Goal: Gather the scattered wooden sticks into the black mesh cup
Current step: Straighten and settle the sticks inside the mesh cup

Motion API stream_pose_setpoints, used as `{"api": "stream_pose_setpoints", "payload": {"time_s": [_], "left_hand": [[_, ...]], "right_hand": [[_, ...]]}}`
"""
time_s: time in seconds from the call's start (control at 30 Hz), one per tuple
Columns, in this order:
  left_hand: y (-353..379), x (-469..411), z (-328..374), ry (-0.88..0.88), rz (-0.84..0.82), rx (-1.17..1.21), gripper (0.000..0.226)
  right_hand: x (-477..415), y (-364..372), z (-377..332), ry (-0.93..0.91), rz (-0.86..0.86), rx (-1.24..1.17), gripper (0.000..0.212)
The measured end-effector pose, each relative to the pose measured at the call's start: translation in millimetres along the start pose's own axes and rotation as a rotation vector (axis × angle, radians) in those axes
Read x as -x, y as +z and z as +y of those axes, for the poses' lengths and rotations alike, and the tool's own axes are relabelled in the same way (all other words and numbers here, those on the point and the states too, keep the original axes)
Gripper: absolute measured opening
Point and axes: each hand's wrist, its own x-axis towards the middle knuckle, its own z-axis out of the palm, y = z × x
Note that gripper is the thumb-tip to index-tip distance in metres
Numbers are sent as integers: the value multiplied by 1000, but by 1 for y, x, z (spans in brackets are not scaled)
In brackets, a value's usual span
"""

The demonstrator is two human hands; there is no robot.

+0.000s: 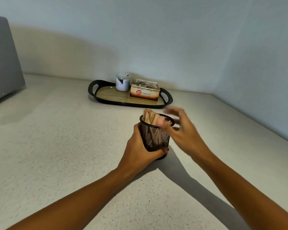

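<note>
Left hand: the left hand (137, 149) is wrapped around the near and left side of the black mesh cup (156, 136), thumb across its lower front, gripping it upright on the speckled counter (56, 146).
Right hand: the right hand (181, 130) hovers at the cup's right rim, fingers spread and loose, thumb tip by the rim; it seems to hold nothing (motion blur smears the fingers).
Wooden sticks: the wooden sticks (150, 117) stand bundled in the cup between the 2 hands, tops leaning left above the rim.
Beyond the hands: a black-rimmed tray (106, 95) carries 1 white jar (122, 82) and 1 ginger tea box (145, 91).
Hard to make out: the left fingers behind the cup are hidden; the jar label is unreadable.
</note>
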Motion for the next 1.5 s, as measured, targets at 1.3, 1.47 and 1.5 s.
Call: {"api": "stream_pose_setpoints", "payload": {"time_s": [1.3,1.47,1.5], "left_hand": [[-21,-41,-30,312,164,-508,92],[-19,-45,-33,284,182,-487,93],[-20,-45,-33,276,183,-483,93]], "right_hand": [[-65,10,-18,-548,-585,1476,27],[-68,20,-25,-513,-652,1584,28],[-68,22,-27,-491,-683,1596,27]]}}
